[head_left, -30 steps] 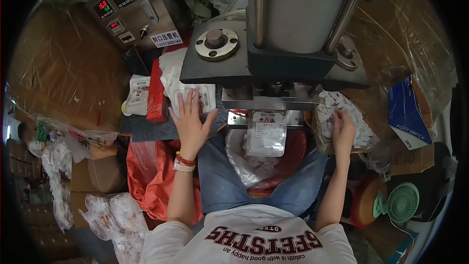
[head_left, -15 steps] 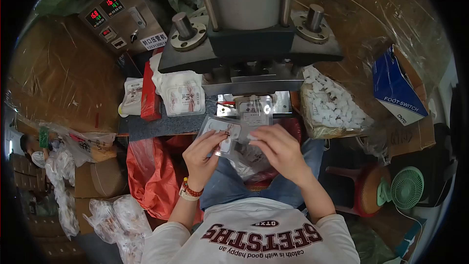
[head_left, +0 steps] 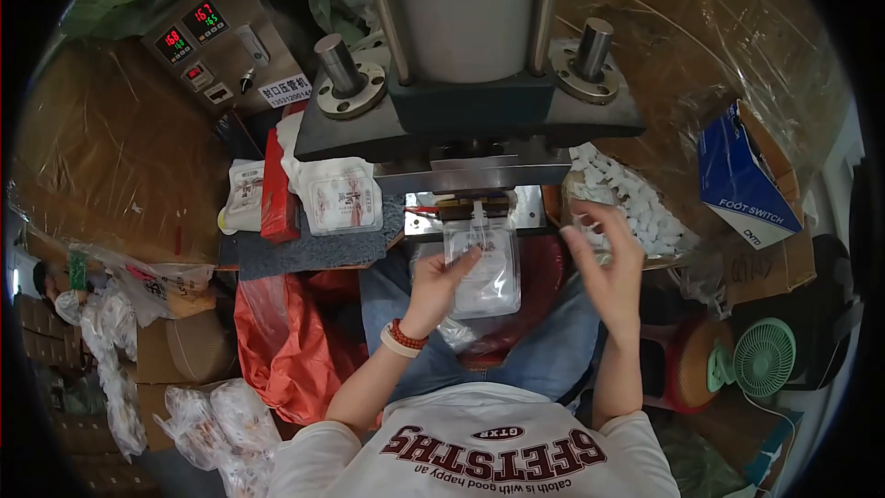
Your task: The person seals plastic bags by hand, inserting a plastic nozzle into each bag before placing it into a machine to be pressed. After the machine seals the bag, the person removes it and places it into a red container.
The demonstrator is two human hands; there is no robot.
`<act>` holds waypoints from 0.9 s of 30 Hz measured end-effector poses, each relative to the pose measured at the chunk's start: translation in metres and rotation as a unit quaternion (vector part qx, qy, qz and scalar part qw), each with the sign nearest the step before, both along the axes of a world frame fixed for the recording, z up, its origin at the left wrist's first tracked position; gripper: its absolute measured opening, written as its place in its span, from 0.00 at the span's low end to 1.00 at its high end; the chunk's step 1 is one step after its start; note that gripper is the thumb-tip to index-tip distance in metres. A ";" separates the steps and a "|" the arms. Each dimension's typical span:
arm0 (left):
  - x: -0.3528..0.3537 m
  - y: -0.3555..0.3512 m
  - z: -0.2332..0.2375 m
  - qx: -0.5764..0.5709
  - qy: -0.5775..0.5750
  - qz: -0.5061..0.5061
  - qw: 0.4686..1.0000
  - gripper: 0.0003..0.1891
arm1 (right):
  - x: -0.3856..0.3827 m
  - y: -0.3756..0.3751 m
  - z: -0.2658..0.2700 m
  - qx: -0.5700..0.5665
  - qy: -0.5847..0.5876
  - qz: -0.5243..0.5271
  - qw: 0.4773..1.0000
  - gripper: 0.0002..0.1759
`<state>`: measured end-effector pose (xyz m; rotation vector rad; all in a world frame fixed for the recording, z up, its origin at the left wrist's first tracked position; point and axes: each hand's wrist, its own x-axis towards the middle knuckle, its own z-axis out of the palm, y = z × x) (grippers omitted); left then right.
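My left hand [head_left: 437, 288] pinches a clear pouch [head_left: 498, 293] with a printed label, thumb lying over its front. The pouch's narrow white spout points away from me, right at the metal jig [head_left: 475, 209] under the press head [head_left: 475, 173]. My right hand [head_left: 610, 267] hangs beside a bag of small white plastic pieces [head_left: 636, 195], thumb and fingers spread with nothing visible between them. Below the pouch, more clear plastic lies in a dark red container [head_left: 544, 281] between my knees.
Left of the press, several printed pouches [head_left: 343, 198] lie on a grey cloth [head_left: 313, 254] beside a red box [head_left: 279, 189]. A control box [head_left: 226, 41] with lit displays stands behind. At right are a blue carton [head_left: 745, 180], a red stool [head_left: 691, 364] and a green fan [head_left: 765, 357].
My left hand has brought one pouch up to the jig, spout first. The right hand has let go of the plastic and moved right, toward the white pieces. The view has shifted slightly.
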<state>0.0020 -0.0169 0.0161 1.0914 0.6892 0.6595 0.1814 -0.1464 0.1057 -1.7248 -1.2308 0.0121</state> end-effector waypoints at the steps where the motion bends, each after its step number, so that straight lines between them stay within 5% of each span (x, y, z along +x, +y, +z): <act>1: 0.003 0.007 0.001 -0.003 -0.001 0.002 1.000 0.11 | 0.013 -0.004 -0.001 -0.014 -0.002 -0.033 0.999 0.19; 3: 0.008 0.025 0.003 -0.065 -0.010 -0.027 0.998 0.09 | 0.036 0.003 -0.008 -0.016 -0.008 -0.078 0.997 0.17; 5: 0.016 0.030 -0.006 -0.060 -0.031 -0.016 0.998 0.08 | 0.062 0.018 -0.051 -0.109 -0.210 -0.203 0.950 0.14; 6: 0.018 0.030 -0.005 -0.075 -0.033 -0.003 0.997 0.10 | 0.071 0.020 -0.073 -0.201 -0.181 -0.179 0.946 0.11; 8: 0.017 0.041 -0.006 -0.086 -0.037 0.016 0.995 0.12 | 0.069 0.021 -0.075 -0.199 -0.141 -0.167 0.955 0.11; 11: -0.005 0.058 0.010 0.079 0.147 -0.056 0.984 0.17 | 0.072 0.020 -0.078 -0.178 -0.073 -0.137 0.972 0.10; 13: -0.033 0.083 0.010 0.357 0.332 0.118 0.865 0.26 | 0.075 0.020 -0.071 -0.150 -0.050 -0.125 0.979 0.09; 15: -0.062 0.094 0.026 0.652 0.505 0.167 0.540 0.38 | 0.070 0.017 -0.064 -0.074 0.038 -0.142 0.986 0.08; 18: -0.108 0.091 -0.006 0.626 0.458 -0.029 0.631 0.43 | 0.059 0.016 -0.061 0.040 0.144 -0.104 0.983 0.12; 20: -0.118 0.076 -0.009 0.657 0.416 -0.014 0.629 0.34 | 0.031 0.019 -0.044 0.076 0.195 -0.055 0.976 0.16; 21: -0.122 0.069 -0.010 0.616 0.377 0.009 0.692 0.28 | 0.014 0.021 -0.034 0.110 0.243 -0.003 0.964 0.20; 24: -0.109 0.050 0.005 0.544 0.291 0.055 0.785 0.20 | -0.032 0.018 -0.017 0.097 0.205 0.088 0.970 0.35; 27: -0.083 0.028 0.026 0.538 0.205 0.071 0.815 0.17 | -0.053 0.025 -0.010 0.064 -0.095 0.155 0.981 0.31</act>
